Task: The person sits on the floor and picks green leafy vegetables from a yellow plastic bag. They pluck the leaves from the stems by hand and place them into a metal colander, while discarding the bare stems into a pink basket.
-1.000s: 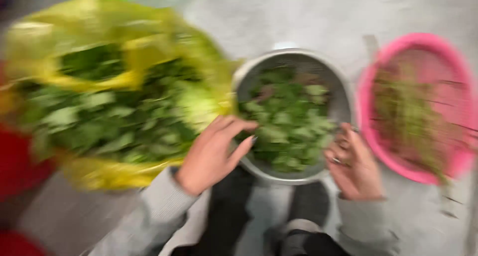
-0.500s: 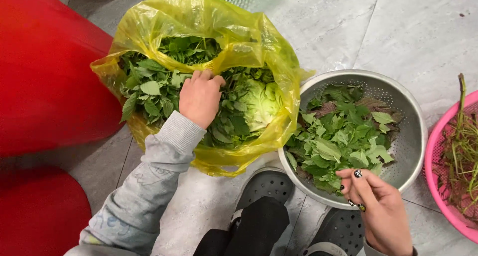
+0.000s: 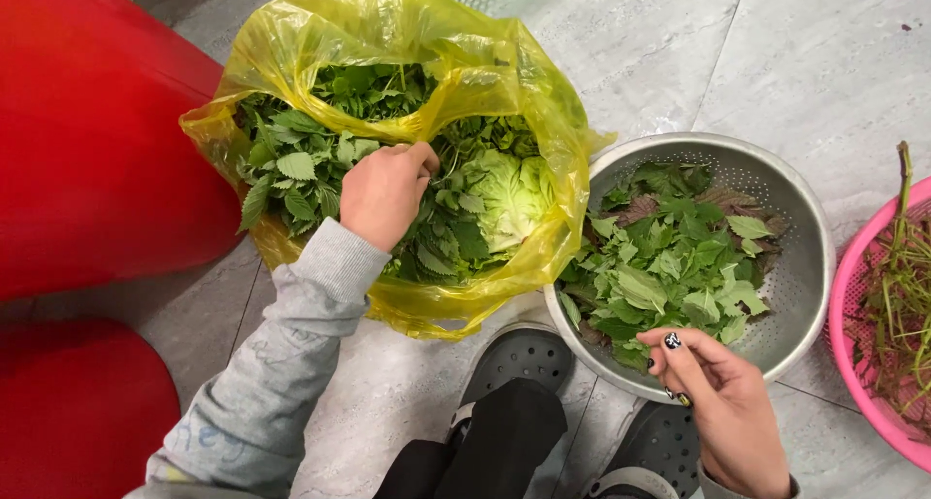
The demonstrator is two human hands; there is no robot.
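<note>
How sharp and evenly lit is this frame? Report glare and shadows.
Head view: sharp throughout, soft even light; mild glare on the yellow bag and the colander rim; faint shadows under the left hand; the right hand is crisp, no motion blur.

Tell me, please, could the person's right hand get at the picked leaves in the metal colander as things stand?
Probably yes. The right hand hovers at the near rim of the metal colander, fingers empty, and the picked leaves lie uncovered in the open bowl with nothing between.
</note>
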